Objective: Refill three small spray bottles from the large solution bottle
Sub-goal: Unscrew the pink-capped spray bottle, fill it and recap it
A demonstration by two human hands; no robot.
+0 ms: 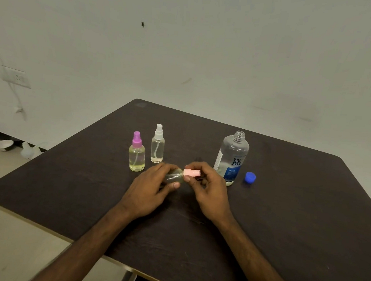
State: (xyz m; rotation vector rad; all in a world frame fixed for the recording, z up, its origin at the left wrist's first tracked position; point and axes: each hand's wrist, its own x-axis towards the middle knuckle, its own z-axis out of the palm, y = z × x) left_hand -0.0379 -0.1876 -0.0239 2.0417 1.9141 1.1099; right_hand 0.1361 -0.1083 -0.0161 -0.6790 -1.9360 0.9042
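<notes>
— Where is the pink bottle?
— It is between the two hands, near the middle of the dark surface, and it is turned on its side. Its pink cap points to the right. I cannot tell whether it touches the surface.
— How is the left grip?
— It is closed around the clear body of the pink bottle, with the fingers over it and the thumb at the near side.
— And the right grip?
— It pinches the pink cap, with the thumb and fingers curled on it. The cap sits at the neck, but I cannot tell if it is tight.
— The other small ones?
— The purple bottle and the white bottle stand upright side by side, just behind the left grip, with their caps on. The purple one holds yellowish liquid up to near its shoulder.
— The big bottle?
— It stands upright just behind the right grip, with its neck open. The blue cap lies on the surface just to its right and does not touch it.
— Around?
— There is a pale wall behind, with a socket on it at the left. A white bowl is on the floor under the socket.
</notes>
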